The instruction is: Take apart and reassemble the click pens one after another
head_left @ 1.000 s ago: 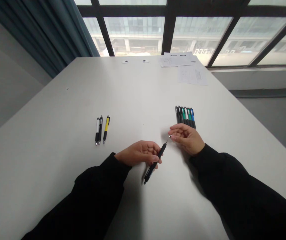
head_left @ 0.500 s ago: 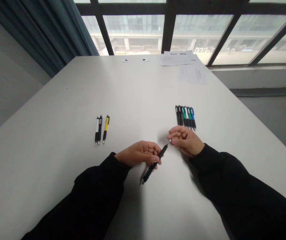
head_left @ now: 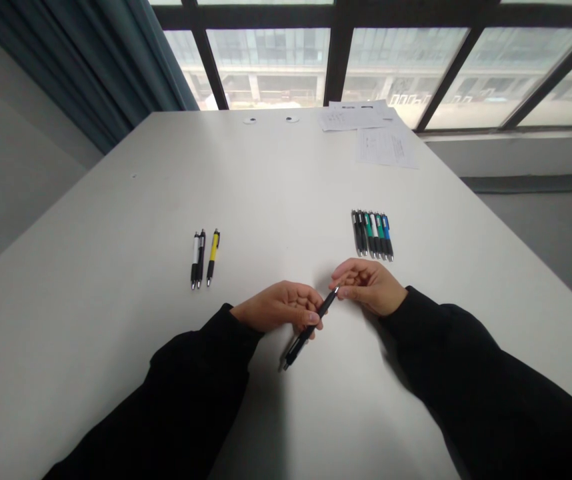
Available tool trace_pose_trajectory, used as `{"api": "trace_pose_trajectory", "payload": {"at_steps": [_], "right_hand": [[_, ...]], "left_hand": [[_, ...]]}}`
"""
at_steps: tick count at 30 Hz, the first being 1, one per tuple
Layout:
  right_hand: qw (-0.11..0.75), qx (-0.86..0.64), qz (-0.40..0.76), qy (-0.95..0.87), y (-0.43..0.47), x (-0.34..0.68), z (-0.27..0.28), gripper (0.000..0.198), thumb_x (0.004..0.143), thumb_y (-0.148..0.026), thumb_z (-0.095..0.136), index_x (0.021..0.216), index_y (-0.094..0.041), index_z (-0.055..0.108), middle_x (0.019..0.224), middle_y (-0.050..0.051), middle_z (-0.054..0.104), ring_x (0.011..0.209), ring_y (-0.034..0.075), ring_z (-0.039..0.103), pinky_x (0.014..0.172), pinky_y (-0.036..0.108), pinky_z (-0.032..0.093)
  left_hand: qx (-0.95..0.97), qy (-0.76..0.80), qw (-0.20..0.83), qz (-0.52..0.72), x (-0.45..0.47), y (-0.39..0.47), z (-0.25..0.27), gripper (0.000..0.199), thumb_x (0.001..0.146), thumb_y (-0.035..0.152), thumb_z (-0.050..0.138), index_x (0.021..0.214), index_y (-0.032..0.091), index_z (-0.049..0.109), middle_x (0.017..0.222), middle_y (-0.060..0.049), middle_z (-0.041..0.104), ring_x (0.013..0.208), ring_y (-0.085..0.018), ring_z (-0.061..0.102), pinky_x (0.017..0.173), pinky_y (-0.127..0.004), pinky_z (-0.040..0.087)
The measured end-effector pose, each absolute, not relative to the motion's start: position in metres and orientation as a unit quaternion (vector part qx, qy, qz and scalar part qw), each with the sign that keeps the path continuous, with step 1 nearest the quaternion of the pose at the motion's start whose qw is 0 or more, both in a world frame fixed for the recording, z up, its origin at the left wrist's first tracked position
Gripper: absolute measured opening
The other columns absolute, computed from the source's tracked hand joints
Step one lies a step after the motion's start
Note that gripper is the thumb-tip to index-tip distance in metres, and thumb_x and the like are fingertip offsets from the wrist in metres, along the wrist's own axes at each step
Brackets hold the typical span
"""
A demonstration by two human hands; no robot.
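Observation:
My left hand (head_left: 286, 308) is closed round the barrel of a black pen (head_left: 298, 345), which slants with its button end toward me. At the pen's far end sits a small silver tip cone (head_left: 337, 289), pinched between the thumb and fingers of my right hand (head_left: 369, 285). The cone meets the barrel; whether it is threaded on I cannot tell. Just beyond my right hand lies a row of several pens (head_left: 373, 235) with black, green, white and blue barrels. Left of my left hand are a white pen (head_left: 195, 260), a black pen (head_left: 201, 259) and a yellow pen (head_left: 213, 258).
All this is on a wide white table (head_left: 246, 180). Paper sheets (head_left: 386, 143) lie at its far right corner, and two round cable-hole covers (head_left: 292, 120) are set near the back edge. A window stands behind, with a blue curtain (head_left: 131, 60) at the left.
My right hand has come slightly toward me, bringing the silver tip cone from just off the pen's end onto it. My left hand and the pen have barely moved.

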State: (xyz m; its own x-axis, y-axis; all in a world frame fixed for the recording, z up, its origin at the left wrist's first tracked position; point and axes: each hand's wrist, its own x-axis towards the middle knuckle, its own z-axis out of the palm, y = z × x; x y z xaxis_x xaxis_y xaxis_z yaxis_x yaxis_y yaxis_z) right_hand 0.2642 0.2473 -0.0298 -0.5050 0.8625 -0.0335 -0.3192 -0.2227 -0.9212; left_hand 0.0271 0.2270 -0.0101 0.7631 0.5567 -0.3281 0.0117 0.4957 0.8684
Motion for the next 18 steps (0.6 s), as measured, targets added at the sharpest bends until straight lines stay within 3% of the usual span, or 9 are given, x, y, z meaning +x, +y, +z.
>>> {"api": "trace_pose_trajectory", "payload": {"at_steps": [7, 11, 15, 18], "right_hand": [[0.376, -0.306, 0.695, -0.531, 0.247, 0.267, -0.027, 0.028, 0.064, -0.025, 0.091, 0.084, -0.016, 0.073, 0.078, 0.005, 0.078, 0.064, 0.014, 0.071, 0.062, 0.026, 0.058], [0.353, -0.345, 0.647, -0.581, 0.244, 0.265, -0.023, 0.026, 0.067, -0.034, 0.089, 0.074, -0.016, 0.072, 0.056, -0.001, 0.067, 0.048, 0.010, 0.057, 0.048, 0.023, 0.045], [0.313, -0.399, 0.580, -0.638, 0.239, 0.262, -0.018, 0.042, 0.076, -0.047, 0.080, 0.055, -0.016, 0.061, 0.045, -0.003, 0.055, 0.041, 0.007, 0.040, 0.043, 0.023, 0.031], [0.305, -0.385, 0.556, -0.671, 0.237, 0.262, -0.016, 0.053, 0.088, -0.060, 0.062, 0.058, -0.015, 0.062, 0.047, -0.001, 0.053, 0.044, 0.008, 0.041, 0.045, 0.024, 0.031]], "left_hand": [[0.470, 0.304, 0.812, 0.167, 0.026, 0.227, -0.011, 0.036, 0.075, 0.036, 0.082, 0.093, 0.009, 0.067, 0.080, -0.008, 0.072, 0.056, -0.012, 0.065, 0.051, -0.020, 0.049], [0.469, 0.299, 0.815, 0.164, 0.026, 0.226, -0.010, 0.035, 0.075, 0.035, 0.082, 0.094, 0.009, 0.067, 0.079, -0.008, 0.072, 0.056, -0.012, 0.065, 0.051, -0.020, 0.050], [0.469, 0.289, 0.820, 0.153, 0.027, 0.227, -0.009, 0.035, 0.076, 0.036, 0.082, 0.094, 0.009, 0.067, 0.079, -0.007, 0.072, 0.056, -0.012, 0.065, 0.052, -0.021, 0.051], [0.472, 0.283, 0.822, 0.149, 0.026, 0.228, -0.009, 0.036, 0.076, 0.037, 0.082, 0.094, 0.010, 0.066, 0.080, -0.007, 0.072, 0.057, -0.012, 0.065, 0.053, -0.021, 0.051]]}}
